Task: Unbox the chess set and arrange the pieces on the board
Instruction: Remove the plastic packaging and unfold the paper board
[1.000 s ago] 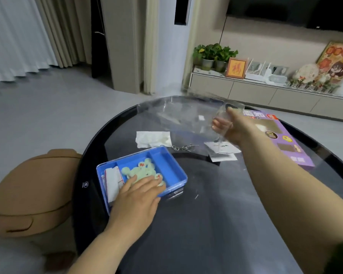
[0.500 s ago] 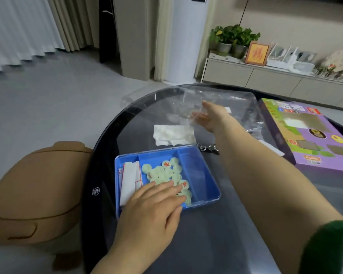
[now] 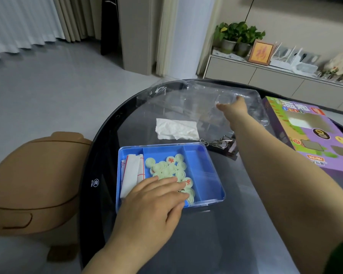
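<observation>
Out went the right hand since half a second ago, reaching further across the table, and the clear lid had gone with it to the far edge, where it lay nearly flat. That hand was on the lid's right part, seen partly through the plastic, so I could not tell whether its fingers pinched the lid or only touched it. The left hand had stayed put, fingers straight and together, pressed flat on the near end of the chess pieces. Those pale green discs, a few with red characters showing, were heaped in the middle compartment of the blue box, which sat at the near left of the table. In the left compartment, a folded white sheet with red lines stood just beside the pieces. Beyond the box lay a crumpled tissue, and to its right a metal ring puzzle. A purple carton lay flat at the right side, near the lid's corner. A tan seat stood left of the table.
</observation>
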`<state>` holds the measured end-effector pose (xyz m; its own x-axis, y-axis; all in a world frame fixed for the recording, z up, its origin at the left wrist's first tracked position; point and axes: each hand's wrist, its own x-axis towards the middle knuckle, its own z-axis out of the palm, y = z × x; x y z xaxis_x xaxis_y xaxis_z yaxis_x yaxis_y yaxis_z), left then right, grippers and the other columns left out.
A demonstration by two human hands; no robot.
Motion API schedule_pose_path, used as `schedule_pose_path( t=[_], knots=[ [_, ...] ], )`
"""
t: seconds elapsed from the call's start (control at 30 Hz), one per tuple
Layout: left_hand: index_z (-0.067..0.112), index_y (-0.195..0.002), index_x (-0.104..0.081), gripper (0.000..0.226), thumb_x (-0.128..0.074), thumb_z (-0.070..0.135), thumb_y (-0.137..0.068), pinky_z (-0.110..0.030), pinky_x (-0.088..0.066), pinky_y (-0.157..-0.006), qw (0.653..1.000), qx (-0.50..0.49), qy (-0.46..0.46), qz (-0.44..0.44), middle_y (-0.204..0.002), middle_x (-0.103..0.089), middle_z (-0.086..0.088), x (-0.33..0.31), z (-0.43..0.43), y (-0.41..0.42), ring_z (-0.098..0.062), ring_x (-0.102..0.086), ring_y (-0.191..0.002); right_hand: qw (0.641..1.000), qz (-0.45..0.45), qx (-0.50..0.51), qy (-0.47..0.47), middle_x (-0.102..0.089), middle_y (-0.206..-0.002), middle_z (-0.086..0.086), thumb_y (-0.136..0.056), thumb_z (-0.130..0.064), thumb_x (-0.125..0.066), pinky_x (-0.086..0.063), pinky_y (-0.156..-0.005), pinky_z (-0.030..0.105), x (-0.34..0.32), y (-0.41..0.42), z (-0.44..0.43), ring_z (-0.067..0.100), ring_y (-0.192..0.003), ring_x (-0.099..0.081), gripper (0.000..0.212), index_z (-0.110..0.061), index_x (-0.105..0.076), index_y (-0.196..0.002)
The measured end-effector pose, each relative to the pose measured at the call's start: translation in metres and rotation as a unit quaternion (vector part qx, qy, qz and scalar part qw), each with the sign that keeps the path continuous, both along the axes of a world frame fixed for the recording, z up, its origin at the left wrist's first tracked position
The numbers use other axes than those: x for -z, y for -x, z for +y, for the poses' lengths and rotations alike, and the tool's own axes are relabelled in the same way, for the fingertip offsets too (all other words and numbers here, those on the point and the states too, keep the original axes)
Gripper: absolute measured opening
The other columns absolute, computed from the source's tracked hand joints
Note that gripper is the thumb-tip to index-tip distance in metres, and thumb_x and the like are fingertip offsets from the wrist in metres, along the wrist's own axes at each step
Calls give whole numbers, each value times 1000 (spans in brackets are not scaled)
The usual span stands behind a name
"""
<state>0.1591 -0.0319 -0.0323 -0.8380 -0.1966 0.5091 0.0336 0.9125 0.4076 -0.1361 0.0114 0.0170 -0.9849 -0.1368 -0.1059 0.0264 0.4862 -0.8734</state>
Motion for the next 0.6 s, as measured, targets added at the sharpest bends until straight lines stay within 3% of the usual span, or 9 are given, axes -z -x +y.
schedule_pose_path(
  t=[0.07,0.13,0.2,0.27,0.33,0.4,0.5,0.6],
  knots=[
    [29,-81,-73,30,-44,31,-77,-21,-32,-93,1000,-3,4,-2,-94,-70,17,1,0,0,-4,-48,-105,999,34,-9,-39,-30,-148,9,-86,-20,-61,-34,-108,42,1,-1,1,30,-131,-36,73,-15,-16,-144],
    [28,-81,-73,30,-44,31,-77,-22,-31,-94,1000,-3,-2,0,-95,-70,15,1,0,-2,-4,-48,-105,997,62,-19,-43,-31,-148,8,-87,-20,-59,-35,-107,41,0,-5,4,29,-130,-38,68,-15,-22,-143],
    [25,-84,-73,30,-45,30,-78,-22,-29,-96,1000,-5,-19,16,-97,-70,11,-1,0,-2,-5,-49,-105,994,96,-37,-30,-35,-145,6,-89,-17,-56,-43,-95,32,-5,-15,9,24,-114,-50,56,-14,-31,-139],
    [20,-85,-73,30,-45,29,-79,-21,-31,-96,998,-20,-45,42,-99,-70,6,-4,-3,-3,-6,-49,-105,989,130,-69,-32,-44,-139,6,-90,-14,-54,-41,-81,23,-13,-35,15,19,-100,-54,45,-12,-42,-133],
    [16,-89,-73,33,-45,30,-79,-19,-33,-96,993,-64,-78,68,-103,-69,1,-8,-6,-7,-7,-48,-106,982,155,-103,-34,-55,-128,8,-89,-9,-54,-41,-84,23,-21,-61,25,16,-100,-54,36,-8,-52,-124],
    [12,-97,-71,36,-46,32,-79,-25,-37,-96,983,-124,-113,70,-112,-65,-4,-12,-10,-13,-12,-46,-109,972,166,-160,-50,-63,-114,7,-88,-5,-54,-44,-86,25,-27,-93,40,11,-90,-54,28,-6,-59,-116],
    [14,-125,-53,41,-58,25,-85,-33,-30,-102,957,-217,-192,-7,-142,-38,-4,-17,-16,-21,-21,-36,-128,935,151,-304,-105,-61,-89,-6,-86,-7,-57,-44,-74,9,-28,-144,63,-3,-71,-54,21,-10,-65,-105],
    [18,-140,-30,60,-55,30,-86,-31,-23,-107,933,-226,-260,-99,-152,-17,3,-14,-18,-25,-21,-25,-135,891,142,-397,-170,-52,-76,-17,-85,-9,-59,-36,-61,-2,-24,-174,69,-7,-64,-47,23,-11,-66,-107]
  ],
)
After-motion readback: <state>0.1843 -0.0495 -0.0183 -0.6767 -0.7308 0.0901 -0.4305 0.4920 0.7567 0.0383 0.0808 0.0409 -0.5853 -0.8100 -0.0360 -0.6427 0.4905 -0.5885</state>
